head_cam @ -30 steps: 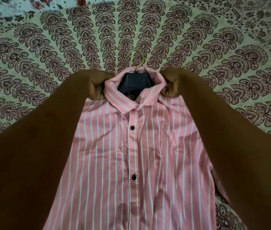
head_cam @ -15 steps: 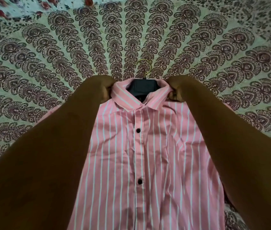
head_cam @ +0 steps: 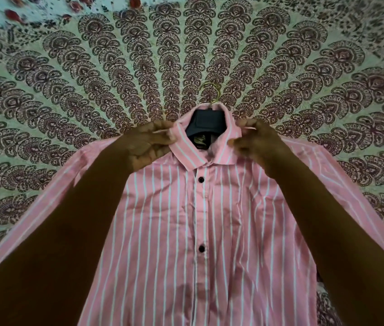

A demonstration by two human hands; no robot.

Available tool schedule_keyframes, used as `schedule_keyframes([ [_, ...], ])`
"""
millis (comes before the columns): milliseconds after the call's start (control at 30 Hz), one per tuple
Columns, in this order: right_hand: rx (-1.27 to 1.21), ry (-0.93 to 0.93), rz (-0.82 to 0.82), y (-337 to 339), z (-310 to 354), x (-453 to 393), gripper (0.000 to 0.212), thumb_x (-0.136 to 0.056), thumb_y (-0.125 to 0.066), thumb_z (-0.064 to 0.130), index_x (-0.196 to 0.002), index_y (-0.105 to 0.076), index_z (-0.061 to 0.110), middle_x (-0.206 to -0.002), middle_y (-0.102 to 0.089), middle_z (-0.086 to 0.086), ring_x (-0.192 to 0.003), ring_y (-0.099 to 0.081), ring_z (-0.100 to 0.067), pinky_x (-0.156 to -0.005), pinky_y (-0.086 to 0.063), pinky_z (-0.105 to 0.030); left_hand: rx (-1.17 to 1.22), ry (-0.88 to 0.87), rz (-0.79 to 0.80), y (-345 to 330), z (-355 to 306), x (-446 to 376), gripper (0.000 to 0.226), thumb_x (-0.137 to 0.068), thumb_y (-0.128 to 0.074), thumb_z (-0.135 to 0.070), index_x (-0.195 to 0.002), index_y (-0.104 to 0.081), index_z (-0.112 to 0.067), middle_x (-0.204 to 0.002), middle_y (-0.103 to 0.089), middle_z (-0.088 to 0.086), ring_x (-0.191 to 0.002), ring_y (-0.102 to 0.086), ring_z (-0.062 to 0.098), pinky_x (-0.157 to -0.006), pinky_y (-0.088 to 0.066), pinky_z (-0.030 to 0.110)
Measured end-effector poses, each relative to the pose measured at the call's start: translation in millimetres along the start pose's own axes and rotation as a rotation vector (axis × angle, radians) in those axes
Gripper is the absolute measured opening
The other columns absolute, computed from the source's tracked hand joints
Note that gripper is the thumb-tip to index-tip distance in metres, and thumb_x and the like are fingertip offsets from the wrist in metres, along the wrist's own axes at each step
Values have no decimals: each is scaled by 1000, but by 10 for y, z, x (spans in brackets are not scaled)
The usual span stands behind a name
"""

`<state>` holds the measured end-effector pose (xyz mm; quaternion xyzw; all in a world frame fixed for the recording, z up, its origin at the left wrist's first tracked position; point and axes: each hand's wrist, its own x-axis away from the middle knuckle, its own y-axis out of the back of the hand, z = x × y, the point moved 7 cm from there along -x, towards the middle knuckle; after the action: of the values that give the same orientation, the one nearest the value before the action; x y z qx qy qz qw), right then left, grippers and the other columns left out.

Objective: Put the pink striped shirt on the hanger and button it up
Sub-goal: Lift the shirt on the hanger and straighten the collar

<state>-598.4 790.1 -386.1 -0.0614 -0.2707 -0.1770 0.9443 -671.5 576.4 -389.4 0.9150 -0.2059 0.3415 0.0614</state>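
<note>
shirt collar [head_cam: 187, 151] lies between both hands, seemingly pinched.

We see a printed cloth [head_cam: 92, 95] spread flat across the whole view. Its ground is pale, cream to greenish, and dark maroon paisley-like motifs fan outward in curved rows from the middle. Toward the top left corner we find the pattern changes to small scattered sprigs with a few red flower shapes [head_cam: 135, 1]. At the top right the print turns finer and denser. We cannot tell what lies under it.
</note>
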Motion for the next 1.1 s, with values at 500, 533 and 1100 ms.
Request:
schedule_keyframes([
  [500, 986, 212, -134, -317, 355, -500, 52, -82, -63, 38, -122, -49, 7, -123, -56, -17, -114, -53, -32, -88, -44, -35, -1101, -310, -372, -325, -556, -66, 58, -68, -78, -32, -111, -47, -8, -104, -62, 18, -97, -59, 35, -79, -46, 40],
  [533, 994, 212, -124, -346, 374, -529, 48, -81, -64, 34, -119, -52, 8, -123, -57, -17, -113, -53, -31, -87, -43, -34, -1160, -319, -394, -354, -548, -61, 62, -69, -77, -25, -115, -41, -6, -106, -61, 21, -99, -58, 39, -78, -45, 42],
  [1100, 935, 506, -405, -43, 462, 225, 20, -87, -52, 19, -95, -68, 11, -91, -69, -18, -84, -62, -35, -61, -38, -32, -874, -424, -290, -45, -235, 562, 32, -70, -60, -49, -74, -67, -19, -70, -62, 4, -79, -62, 25, -69, -43, 28],
])
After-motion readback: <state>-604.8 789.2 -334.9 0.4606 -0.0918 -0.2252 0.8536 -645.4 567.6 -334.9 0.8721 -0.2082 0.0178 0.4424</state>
